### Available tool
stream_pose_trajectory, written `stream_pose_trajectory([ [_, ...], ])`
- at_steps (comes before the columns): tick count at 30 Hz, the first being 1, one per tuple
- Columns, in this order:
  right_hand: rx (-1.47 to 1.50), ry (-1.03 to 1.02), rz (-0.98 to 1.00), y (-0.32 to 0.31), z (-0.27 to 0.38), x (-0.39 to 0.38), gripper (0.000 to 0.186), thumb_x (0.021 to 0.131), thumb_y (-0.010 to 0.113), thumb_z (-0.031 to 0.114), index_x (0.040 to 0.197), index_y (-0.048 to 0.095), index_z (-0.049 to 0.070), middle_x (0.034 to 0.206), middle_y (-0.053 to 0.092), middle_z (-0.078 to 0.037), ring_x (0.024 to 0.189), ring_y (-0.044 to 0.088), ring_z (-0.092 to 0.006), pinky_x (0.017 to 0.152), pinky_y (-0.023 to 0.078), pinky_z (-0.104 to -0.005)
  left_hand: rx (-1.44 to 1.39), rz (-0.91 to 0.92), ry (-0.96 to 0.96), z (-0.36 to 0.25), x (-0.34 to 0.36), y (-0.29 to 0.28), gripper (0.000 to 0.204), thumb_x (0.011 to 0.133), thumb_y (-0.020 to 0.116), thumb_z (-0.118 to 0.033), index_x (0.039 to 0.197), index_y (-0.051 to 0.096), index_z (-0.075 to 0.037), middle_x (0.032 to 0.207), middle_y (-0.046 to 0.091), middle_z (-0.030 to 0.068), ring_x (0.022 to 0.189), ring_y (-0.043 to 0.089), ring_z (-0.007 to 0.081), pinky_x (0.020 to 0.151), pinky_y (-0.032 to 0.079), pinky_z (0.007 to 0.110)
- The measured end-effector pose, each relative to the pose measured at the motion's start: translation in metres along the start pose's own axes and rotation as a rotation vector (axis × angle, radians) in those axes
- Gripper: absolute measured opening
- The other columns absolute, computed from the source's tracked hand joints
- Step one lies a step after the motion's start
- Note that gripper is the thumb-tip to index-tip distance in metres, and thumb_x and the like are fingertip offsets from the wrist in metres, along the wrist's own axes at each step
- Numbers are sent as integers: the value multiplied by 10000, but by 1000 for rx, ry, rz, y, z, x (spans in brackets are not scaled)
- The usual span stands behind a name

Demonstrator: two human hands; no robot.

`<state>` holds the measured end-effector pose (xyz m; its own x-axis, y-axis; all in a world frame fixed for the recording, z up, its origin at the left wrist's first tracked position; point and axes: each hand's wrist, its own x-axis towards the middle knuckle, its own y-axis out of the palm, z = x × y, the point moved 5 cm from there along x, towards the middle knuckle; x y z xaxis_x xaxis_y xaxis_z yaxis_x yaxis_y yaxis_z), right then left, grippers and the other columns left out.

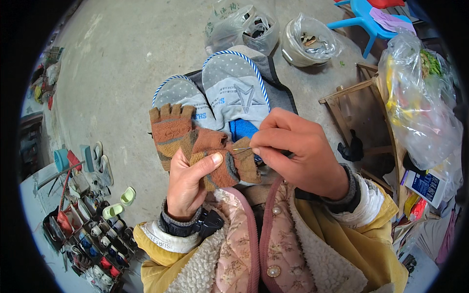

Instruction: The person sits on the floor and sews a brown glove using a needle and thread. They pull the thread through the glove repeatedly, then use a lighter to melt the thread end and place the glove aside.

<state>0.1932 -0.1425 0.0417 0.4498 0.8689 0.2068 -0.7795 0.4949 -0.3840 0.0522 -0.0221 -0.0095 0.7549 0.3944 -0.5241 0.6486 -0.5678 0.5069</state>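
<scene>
We held a brown-and-rust fingerless glove point(220, 172) at the centre of the work area, close in front of the pink quilted garment point(237, 219). A second glove point(168, 129) lay just beside it on the left, and grey dotted slippers point(237, 75) showed beyond both.

We judged the glove to be light, soft and limp, with a fuzzy surface that was unlikely to slip. Because such fabric would fold and stretch easily, we considered a flat pinch close to the working spot the correct hold. We judged the needle point(243, 148) to be thin, stiff and slick; its shaft offered little surface and was best taken between the fingertips, clear of the point.

Our left hand point(188, 183) reached up from below, thumb pressed flat on top of the fabric; the fingers underneath were hidden, so we could not tell their exact placement. Our right hand point(300, 146) came in from the right, wrist bent inward, thumb and forefinger closed on the needle. We could not tell whether the tip had entered the fabric.
</scene>
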Motion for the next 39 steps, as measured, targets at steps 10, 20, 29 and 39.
stream_pose_trajectory([
  [10, -55, -50, 24, 0, 6, -1, 138, 726, 660, -67, 845, 628, -5, 789, 546, -94, 679, 562, -216, 594, 445, -294, 12, 7, 7, -1, -1, 1, 277, 815, 640, 28, 1085, 578, 19, 996, 662, 103, 900, 651, 174, 831, 532, 333],
  [20, -7, -48, 29, 4, 6, -1, 108, 730, 604, -45, 825, 579, 0, 790, 502, -118, 698, 541, -286, 610, 445, -351, 49, 6, 2, -1, -1, 1, 275, 799, 654, 20, 1066, 589, 16, 999, 663, 96, 896, 646, 167, 835, 519, 324],
  [29, 228, 57, 128, 3, -8, 2, 108, 766, 640, -47, 870, 644, -19, 824, 588, -96, 729, 577, -196, 642, 450, -284, 14, 50, -32, 1, -2, 1, 314, 792, 676, -5, 1089, 573, 8, 1019, 647, 85, 908, 631, 164, 834, 510, 320],
  [39, 361, 79, 189, 8, -14, 2, 91, 801, 626, 6, 889, 649, -6, 825, 586, -88, 767, 569, -216, 693, 451, -295, 5, 103, -65, 3, -1, 0, 334, 782, 681, -2, 1099, 574, 6, 1010, 651, 79, 912, 626, 158, 834, 501, 317],
])
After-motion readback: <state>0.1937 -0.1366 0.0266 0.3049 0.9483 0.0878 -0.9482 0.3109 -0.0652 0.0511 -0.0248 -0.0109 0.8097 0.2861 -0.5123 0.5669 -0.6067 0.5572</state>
